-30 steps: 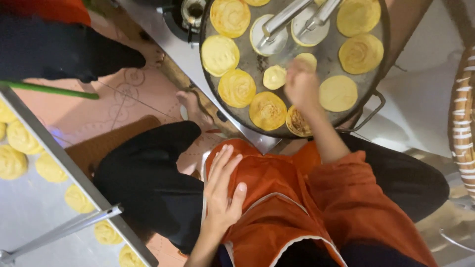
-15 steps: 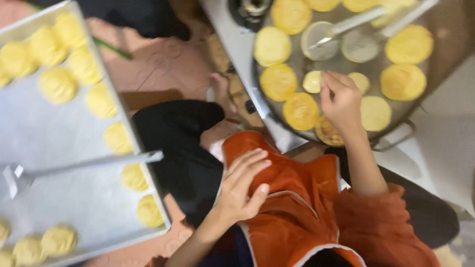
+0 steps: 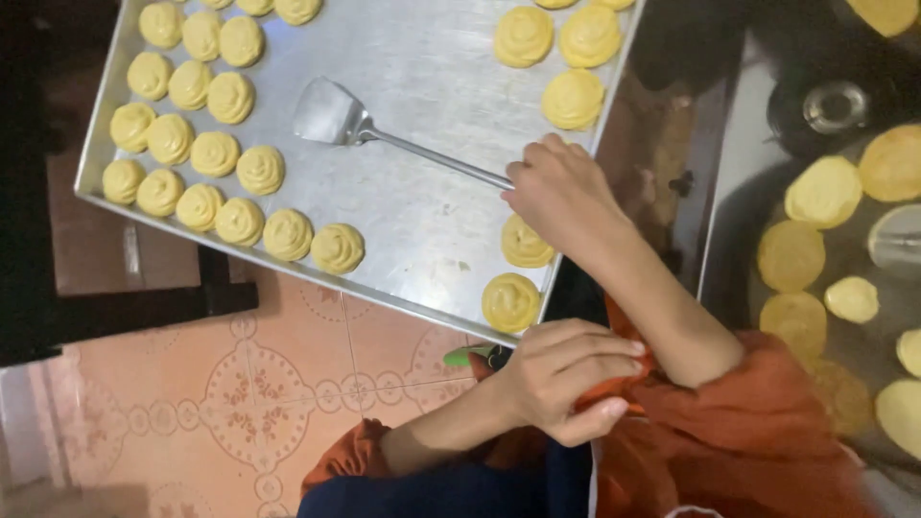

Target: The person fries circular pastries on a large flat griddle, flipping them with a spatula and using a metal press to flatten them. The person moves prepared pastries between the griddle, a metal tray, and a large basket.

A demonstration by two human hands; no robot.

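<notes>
— Steel tray (image 3: 403, 240) first: how full is it?
— Piped yellow dough swirls (image 3: 216, 153) crowd its left end; the middle is bare, a few sit along the right edge. Flattened rounds (image 3: 823, 190) lie on the dark pan (image 3: 854, 249) at far right.
— And the spatula (image 3: 331, 113)?
— Blade flat on the tray, handle running right into the right hand (image 3: 561, 197), fingers (image 3: 537, 173) clenched round its end.
— Left hand (image 3: 566, 379)?
— Curled, pinching orange cloth (image 3: 758, 432).
</notes>
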